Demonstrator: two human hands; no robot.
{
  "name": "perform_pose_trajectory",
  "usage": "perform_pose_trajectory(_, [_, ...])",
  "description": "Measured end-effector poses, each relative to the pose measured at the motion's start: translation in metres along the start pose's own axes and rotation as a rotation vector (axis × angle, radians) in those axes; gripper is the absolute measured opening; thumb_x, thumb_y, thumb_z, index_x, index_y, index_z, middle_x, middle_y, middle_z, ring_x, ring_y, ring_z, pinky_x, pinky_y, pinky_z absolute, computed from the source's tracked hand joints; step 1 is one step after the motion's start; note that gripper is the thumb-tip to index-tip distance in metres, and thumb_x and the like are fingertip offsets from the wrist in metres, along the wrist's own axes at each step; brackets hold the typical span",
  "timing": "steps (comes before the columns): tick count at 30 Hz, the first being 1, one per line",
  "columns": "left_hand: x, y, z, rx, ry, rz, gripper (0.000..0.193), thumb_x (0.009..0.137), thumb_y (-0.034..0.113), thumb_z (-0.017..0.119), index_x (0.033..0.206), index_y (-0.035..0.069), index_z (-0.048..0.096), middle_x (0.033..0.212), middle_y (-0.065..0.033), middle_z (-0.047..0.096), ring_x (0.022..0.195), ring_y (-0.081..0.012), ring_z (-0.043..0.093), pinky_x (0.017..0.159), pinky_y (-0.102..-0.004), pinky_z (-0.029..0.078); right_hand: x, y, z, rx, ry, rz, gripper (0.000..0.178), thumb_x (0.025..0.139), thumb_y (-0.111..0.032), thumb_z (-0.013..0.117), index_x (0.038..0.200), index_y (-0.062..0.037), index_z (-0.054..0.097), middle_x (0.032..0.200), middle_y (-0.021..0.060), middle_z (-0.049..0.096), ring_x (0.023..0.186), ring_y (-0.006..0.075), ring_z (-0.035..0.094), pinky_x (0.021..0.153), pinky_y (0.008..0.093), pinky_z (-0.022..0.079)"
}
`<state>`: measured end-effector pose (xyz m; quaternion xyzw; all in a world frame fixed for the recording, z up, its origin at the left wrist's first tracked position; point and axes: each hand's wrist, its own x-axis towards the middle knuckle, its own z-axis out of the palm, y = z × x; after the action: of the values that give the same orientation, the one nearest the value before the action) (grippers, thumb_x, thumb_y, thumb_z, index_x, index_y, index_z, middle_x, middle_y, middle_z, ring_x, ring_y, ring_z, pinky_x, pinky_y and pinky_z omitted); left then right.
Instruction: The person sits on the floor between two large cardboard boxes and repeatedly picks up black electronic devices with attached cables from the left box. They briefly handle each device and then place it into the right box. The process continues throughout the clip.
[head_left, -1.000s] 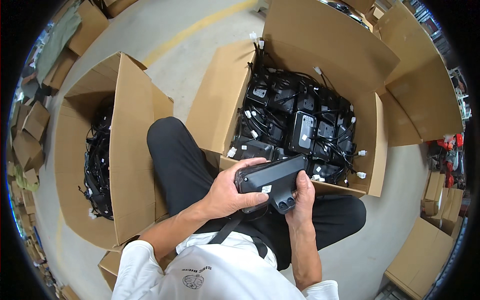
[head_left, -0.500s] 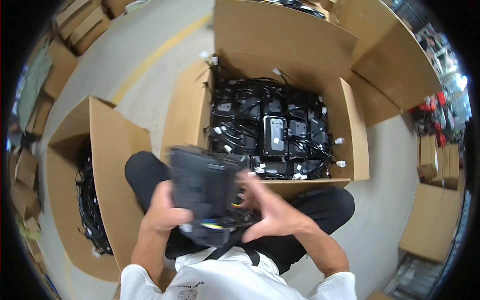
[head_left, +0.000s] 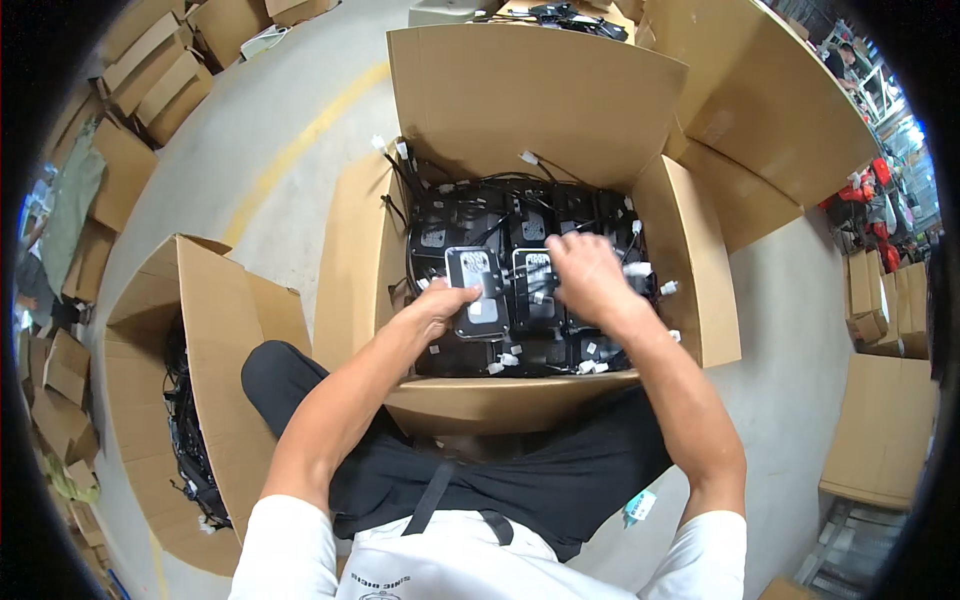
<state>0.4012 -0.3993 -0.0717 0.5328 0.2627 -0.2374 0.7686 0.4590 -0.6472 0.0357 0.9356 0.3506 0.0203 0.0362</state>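
Note:
My left hand (head_left: 445, 303) grips the left edge of a flat black rectangular unit (head_left: 483, 312), its thumb on the pale label side that faces up. The unit sits on top of the layer in the large cardboard box (head_left: 345, 250). Just right of it lies a similar black unit (head_left: 540, 312) with a pale label. Over that one's right side is my right hand (head_left: 592, 275), fingers curled closed near black cables; what they hold is hidden. Several more black units with cables and white connectors (head_left: 669, 287) fill the box around both hands.
The box's flaps stand raised, the tall far flap (head_left: 530, 95) highest. At my left, a second open carton (head_left: 215, 400) holds black cabled parts. Another large carton (head_left: 770, 130) stands at the far right. A small white-and-green tag (head_left: 640, 506) shows beside my right leg.
My hands have moved forward from over my lap into the large box. The black unit they carried is down among the others, label side up, and my right hand has moved off it.

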Motion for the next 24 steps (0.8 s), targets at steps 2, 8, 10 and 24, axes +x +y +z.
perform_pose_trajectory(2, [0.038,-0.027,-0.01,-0.043,0.009,-0.06,0.022,0.1,0.008,0.063,0.121,0.003,0.067,0.113,-0.0103,0.072,0.1,-0.0252,0.071,0.09,-0.0457,0.06,-0.003,-0.022,0.015,0.148,0.055,-0.209,0.045,0.075,-0.016,0.078,0.114,-0.0036,0.059,0.108,0.013,0.063,0.111,0.0302,0.061,0.1,0.0446,0.046])
perform_pose_trajectory(8, [0.061,-0.056,-0.014,0.269,0.078,0.069,0.036,0.101,0.023,0.064,0.129,0.0,0.061,0.116,-0.0142,0.071,0.102,-0.0261,0.069,0.089,-0.0443,0.057,-0.012,-0.049,0.061,0.015,-0.069,-0.474,0.078,0.074,-0.036,0.085,0.138,-0.0023,0.053,0.142,0.0163,0.054,0.136,0.034,0.047,0.117,0.049,0.034])
perform_pose_trajectory(10, [0.062,-0.061,0.009,0.747,0.313,0.115,0.068,0.096,0.038,0.07,0.142,-0.008,0.049,0.133,-0.0247,0.064,0.12,-0.0347,0.063,0.098,-0.0446,0.053,-0.021,-0.047,0.072,-0.021,-0.178,-0.442,0.085,0.075,-0.041,0.084,0.143,-0.0037,0.05,0.149,0.016,0.049,0.142,0.0361,0.042,0.119,0.0513,0.03])
perform_pose_trajectory(24, [-0.31,0.136,-0.155,0.988,0.494,1.014,0.037,0.088,0.028,0.069,0.114,0.001,0.069,0.097,-0.0227,0.071,0.097,-0.0374,0.07,0.089,-0.0438,0.054,0.002,-0.068,0.048,0.149,-0.19,-0.267,0.076,0.078,-0.024,0.082,0.141,0.0022,0.051,0.151,0.0244,0.045,0.144,0.039,0.038,0.122,0.0551,0.024])
